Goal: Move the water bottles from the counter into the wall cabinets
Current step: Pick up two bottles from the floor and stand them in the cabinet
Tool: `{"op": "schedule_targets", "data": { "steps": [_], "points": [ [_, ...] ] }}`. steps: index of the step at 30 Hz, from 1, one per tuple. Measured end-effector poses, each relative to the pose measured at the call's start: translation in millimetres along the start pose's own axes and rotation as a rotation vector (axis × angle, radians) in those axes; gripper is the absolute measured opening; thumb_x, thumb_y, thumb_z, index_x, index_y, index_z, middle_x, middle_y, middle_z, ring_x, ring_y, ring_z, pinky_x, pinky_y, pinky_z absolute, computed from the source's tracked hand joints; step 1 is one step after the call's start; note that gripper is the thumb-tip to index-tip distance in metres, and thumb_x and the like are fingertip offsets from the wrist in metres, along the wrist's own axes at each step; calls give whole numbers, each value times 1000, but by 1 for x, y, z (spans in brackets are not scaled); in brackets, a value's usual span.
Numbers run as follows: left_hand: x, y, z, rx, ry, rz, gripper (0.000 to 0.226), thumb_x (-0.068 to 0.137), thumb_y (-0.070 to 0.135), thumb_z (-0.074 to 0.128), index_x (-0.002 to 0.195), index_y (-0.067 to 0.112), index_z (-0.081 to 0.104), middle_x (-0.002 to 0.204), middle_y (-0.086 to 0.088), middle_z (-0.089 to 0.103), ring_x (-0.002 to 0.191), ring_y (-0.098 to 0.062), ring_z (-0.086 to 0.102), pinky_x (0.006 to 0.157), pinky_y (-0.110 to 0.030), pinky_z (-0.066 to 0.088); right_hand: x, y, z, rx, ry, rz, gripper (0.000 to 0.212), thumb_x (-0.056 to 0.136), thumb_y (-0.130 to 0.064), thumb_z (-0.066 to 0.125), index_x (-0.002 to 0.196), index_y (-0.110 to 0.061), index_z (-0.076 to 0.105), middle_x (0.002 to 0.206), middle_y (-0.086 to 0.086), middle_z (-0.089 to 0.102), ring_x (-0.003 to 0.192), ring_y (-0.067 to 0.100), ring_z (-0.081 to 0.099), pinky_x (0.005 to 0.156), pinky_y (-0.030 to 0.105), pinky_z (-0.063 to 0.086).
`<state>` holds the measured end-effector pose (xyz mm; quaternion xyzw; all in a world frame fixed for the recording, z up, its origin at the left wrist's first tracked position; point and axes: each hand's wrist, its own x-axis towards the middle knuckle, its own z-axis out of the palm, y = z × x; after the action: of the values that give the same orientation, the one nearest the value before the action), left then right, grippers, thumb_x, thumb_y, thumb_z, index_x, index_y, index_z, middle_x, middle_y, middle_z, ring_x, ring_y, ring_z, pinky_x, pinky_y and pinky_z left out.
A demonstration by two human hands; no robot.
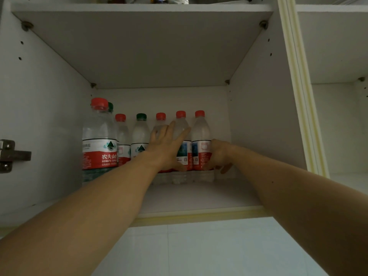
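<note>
Several water bottles stand in a row at the back of the open wall cabinet, on its lower shelf [199, 198]. A larger red-capped bottle [99, 136] stands in front at the left, with a green cap [110, 106] showing behind it. My left hand [166, 145] lies with straight, spread fingers against two red-capped bottles [180, 121] in the middle of the row. My right hand [219, 154] curls round the lower body of the rightmost bottle [200, 130], at its right side. Both forearms reach in over the shelf's front edge.
The upper shelf board [139, 46] hangs well above the bottle caps. A metal hinge [12, 156] sits on the left cabinet wall. A second open compartment [338, 120] lies to the right. Bare shelf shows in front of the row and right of the last bottle.
</note>
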<state>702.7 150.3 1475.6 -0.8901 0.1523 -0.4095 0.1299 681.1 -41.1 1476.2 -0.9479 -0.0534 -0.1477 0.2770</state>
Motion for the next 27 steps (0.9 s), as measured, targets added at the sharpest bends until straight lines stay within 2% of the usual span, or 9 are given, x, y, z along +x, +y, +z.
{"op": "schedule_targets", "data": {
  "steps": [2, 6, 9, 14, 16, 18, 22, 25, 27],
  "points": [
    [2, 8, 0, 35, -18, -21, 129, 71, 71, 74, 158, 35, -14, 166, -16, -16, 153, -37, -3, 121, -60, 3, 1, 0, -1, -51, 11, 0, 60, 83, -19, 83, 133, -11, 51, 118, 15, 62, 103, 29, 65, 70, 37, 61],
    [7, 20, -1, 74, -30, -68, 126, 73, 67, 76, 159, 33, -9, 165, -18, -15, 152, -40, 1, 119, -64, 7, 2, -1, 0, -132, 27, -4, 57, 85, -21, 81, 132, -8, 52, 122, 18, 61, 107, 32, 65, 85, 45, 61],
    [5, 21, -3, 99, -6, -70, 127, 71, 71, 75, 159, 33, -7, 166, -18, -10, 151, -39, 6, 120, -62, 11, 1, -3, 0, -202, 48, -32, 53, 87, -24, 79, 129, -5, 54, 121, 19, 62, 107, 32, 66, 88, 45, 60],
    [0, 20, -5, 14, -46, -60, 126, 75, 65, 76, 160, 31, -10, 165, -18, -16, 153, -39, -7, 121, -62, -1, -2, -2, 3, -242, 90, -58, 58, 87, -28, 78, 132, -6, 50, 118, 15, 61, 99, 25, 62, 77, 29, 54],
    [-4, 19, -5, -5, -31, -40, 122, 78, 60, 77, 160, 29, -7, 165, -19, -12, 153, -38, -4, 122, -60, 2, -2, -2, 4, -244, 99, -60, 61, 87, -28, 78, 135, -6, 47, 119, 14, 60, 101, 26, 63, 75, 28, 52],
    [-11, 16, -8, -15, -3, -21, 116, 81, 54, 77, 161, 26, -1, 165, -19, -4, 152, -38, 4, 123, -56, 9, -3, -2, 3, -235, 99, -58, 63, 86, -29, 79, 134, -6, 46, 108, 12, 58, 93, 24, 62, 74, 29, 53],
    [-31, 19, -33, -253, 176, -40, 94, 86, 42, 76, 158, 21, 20, 161, -17, 16, 148, -35, 17, 120, -46, 23, -8, -3, 0, -292, 118, -44, 61, 86, -28, 79, 133, -6, 48, 120, 16, 60, 95, 27, 64, 77, 33, 58],
    [-55, 23, -62, -390, 412, -63, 70, 93, 37, 68, 151, 17, 34, 156, -13, 24, 145, -29, 23, 114, -41, 37, -13, -5, -1, -270, 205, -42, 56, 86, -28, 78, 128, -7, 47, 110, 13, 58, 86, 24, 61, 67, 34, 56],
    [-80, 21, -79, -369, 547, -93, 63, 92, 36, 67, 146, 16, 41, 154, -12, 24, 142, -30, 25, 109, -40, 39, -20, -10, -4, -232, 309, -64, 52, 90, -24, 72, 129, -4, 44, 117, 16, 59, 96, 30, 62, 70, 36, 52]
  ]
}}
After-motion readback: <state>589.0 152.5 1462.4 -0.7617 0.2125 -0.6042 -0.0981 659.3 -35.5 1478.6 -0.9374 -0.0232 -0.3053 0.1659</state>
